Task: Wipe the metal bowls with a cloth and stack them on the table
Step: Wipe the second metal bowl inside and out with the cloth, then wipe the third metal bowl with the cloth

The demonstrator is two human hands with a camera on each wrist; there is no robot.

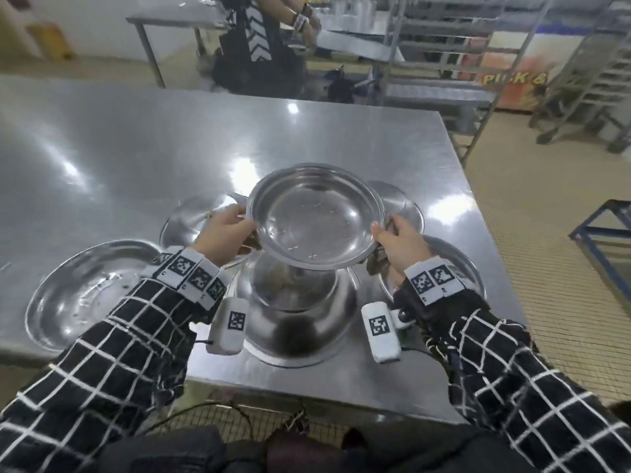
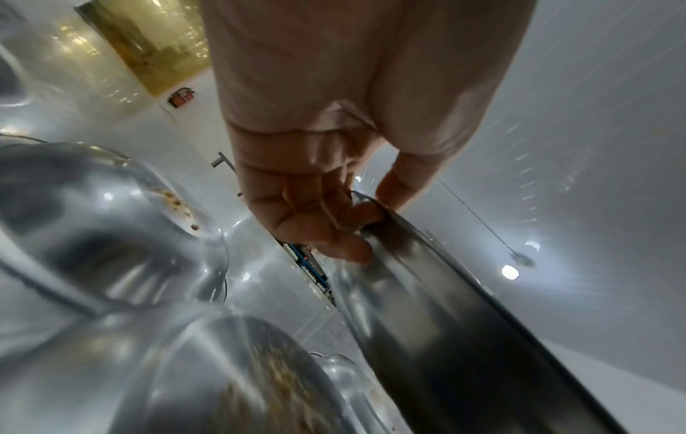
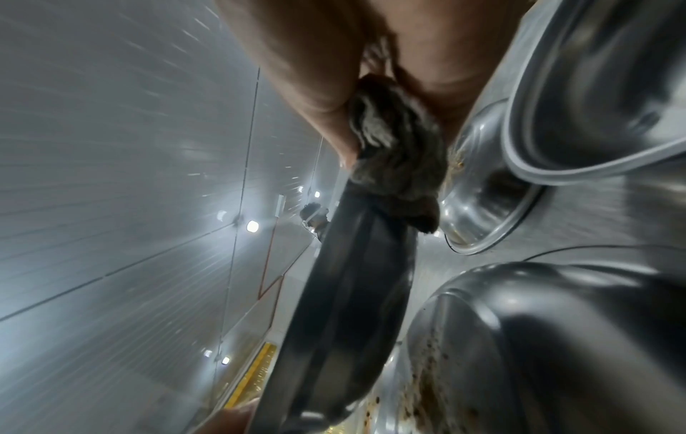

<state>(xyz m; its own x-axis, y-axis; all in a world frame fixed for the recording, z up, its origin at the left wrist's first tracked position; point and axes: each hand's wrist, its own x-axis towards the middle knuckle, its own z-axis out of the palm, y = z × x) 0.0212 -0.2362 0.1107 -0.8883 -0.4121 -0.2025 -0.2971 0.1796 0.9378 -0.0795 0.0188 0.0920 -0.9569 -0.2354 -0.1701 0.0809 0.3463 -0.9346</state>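
A shallow metal bowl [image 1: 314, 216] hangs in the air above a deep soiled bowl [image 1: 300, 319] near the table's front edge. My left hand [image 1: 227, 233] grips its left rim, thumb on top and fingers curled beneath; the left wrist view shows this rim [image 2: 445, 293] pinched in my left hand [image 2: 352, 223]. My right hand [image 1: 397, 244] holds the right rim together with a dark cloth [image 1: 375, 264]. In the right wrist view the cloth [image 3: 393, 152] is bunched between my fingers [image 3: 319, 97] and the bowl's edge [image 3: 349, 308].
Other metal bowls lie on the steel table [image 1: 136, 158]: one at front left [image 1: 88, 295], one behind my left hand [image 1: 194, 220], two on the right [image 1: 399, 203] [image 1: 457, 268]. A person [image 1: 259, 42] stands beyond the table. Racks [image 1: 454, 39] stand at back right.
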